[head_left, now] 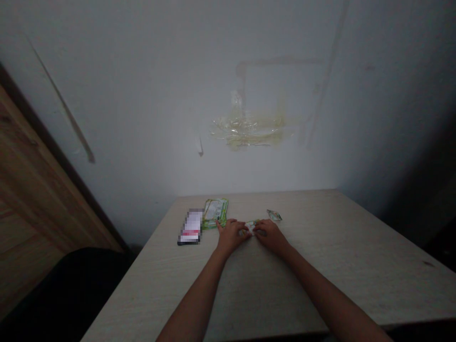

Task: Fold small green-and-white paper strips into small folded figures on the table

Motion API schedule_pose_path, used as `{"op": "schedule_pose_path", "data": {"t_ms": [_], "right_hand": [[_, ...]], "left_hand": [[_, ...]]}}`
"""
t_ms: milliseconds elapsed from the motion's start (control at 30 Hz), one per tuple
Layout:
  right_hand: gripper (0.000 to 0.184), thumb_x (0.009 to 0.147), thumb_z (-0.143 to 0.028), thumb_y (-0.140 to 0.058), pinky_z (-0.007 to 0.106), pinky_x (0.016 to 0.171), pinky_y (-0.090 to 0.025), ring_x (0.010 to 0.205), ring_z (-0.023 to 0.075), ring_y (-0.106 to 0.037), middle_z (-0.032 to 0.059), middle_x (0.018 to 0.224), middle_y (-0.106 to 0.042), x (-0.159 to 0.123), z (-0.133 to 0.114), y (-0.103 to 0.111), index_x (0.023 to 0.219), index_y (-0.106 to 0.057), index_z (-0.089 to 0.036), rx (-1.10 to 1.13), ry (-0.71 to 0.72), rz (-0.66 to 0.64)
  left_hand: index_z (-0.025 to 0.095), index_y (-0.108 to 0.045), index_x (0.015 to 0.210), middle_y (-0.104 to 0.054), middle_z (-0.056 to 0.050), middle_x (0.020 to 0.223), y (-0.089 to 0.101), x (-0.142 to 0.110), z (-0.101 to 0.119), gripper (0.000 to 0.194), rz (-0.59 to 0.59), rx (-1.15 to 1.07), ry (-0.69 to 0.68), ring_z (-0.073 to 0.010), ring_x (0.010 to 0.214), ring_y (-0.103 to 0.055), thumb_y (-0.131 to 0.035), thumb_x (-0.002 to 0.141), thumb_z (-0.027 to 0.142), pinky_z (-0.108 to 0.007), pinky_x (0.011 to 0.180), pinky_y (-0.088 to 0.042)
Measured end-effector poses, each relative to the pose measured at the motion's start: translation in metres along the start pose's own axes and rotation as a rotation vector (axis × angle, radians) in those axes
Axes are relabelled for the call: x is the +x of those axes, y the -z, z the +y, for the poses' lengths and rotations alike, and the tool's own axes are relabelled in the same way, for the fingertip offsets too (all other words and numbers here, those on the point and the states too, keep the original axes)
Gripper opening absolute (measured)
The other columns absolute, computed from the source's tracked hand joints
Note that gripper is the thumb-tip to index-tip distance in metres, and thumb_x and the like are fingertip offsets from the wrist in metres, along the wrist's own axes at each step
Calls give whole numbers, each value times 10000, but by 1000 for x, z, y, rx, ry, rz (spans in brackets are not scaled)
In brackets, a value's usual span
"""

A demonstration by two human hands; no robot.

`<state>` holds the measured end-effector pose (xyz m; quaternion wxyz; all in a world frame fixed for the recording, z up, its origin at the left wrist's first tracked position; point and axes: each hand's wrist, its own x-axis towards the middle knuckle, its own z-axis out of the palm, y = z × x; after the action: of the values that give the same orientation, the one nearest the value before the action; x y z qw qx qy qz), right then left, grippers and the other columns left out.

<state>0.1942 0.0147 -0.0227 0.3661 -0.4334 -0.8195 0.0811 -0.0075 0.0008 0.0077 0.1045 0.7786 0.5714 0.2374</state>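
Both my hands rest on a pale wooden table [320,266], meeting at a small green-and-white sachet [251,227]. My left hand [231,235] has its fingers curled onto the sachet's left end. My right hand [271,234] pinches its right end. A stack of green-and-white packets [215,213] lies just beyond my left hand. A torn-off scrap of wrapper [274,215] lies behind my right hand.
A phone-like dark slab with a blurred face [191,227] lies left of the packets. The table stands against a white wall with old tape residue [249,128]. A wooden door [32,190] is at the left, a dark shape [67,289] below it.
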Motion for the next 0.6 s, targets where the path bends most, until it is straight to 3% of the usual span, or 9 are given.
{"op": "schedule_pose_path", "data": {"t_ms": [333, 600], "right_hand": [[157, 818, -364, -672, 345, 896, -448, 926, 206, -610, 54, 947, -702, -1, -16, 8, 834, -714, -214, 12, -26, 22], [70, 810, -243, -654, 344, 897, -431, 942, 212, -597, 53, 956, -697, 1, -10, 5, 846, -702, -207, 18, -65, -20]], "left_hand": [[353, -723, 943, -710, 2, 1121, 0, 0, 1, 239, 31, -20, -7, -250, 1191, -502, -559, 855, 504, -711, 1060, 111], [359, -710, 984, -710, 0, 1088, -2, 1, 0, 268, 74, -26, -24, -251, 1174, -513, -550, 855, 531, -716, 1063, 94]]}}
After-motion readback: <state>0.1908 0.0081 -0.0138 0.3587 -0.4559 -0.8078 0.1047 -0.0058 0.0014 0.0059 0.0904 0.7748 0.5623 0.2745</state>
